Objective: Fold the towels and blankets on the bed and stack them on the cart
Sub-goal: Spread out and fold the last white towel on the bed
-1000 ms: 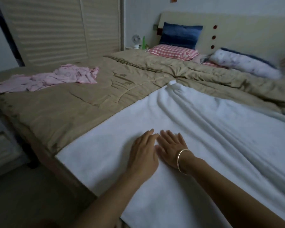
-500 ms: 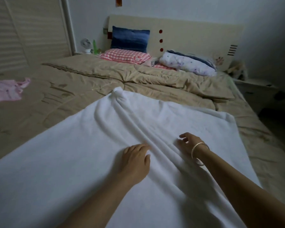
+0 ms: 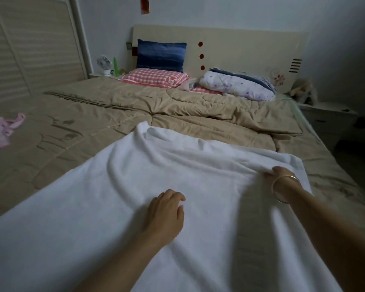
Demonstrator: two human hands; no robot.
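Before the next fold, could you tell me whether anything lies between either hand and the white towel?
Nothing visible does. The left hand rests directly on the white towel, and the right hand pinches a raised fold near its far right edge. The cart is out of view, so that path cannot be judged.

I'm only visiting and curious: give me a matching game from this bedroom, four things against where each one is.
Things:
1 white terry towel
2 crumpled pink garment
3 dark blue pillow
4 small white fan

Places:
a far left on the tan quilt
b against the cream headboard
c gripped by the right hand
d beside a slim green object

Pairs: 1-c, 2-a, 3-b, 4-d
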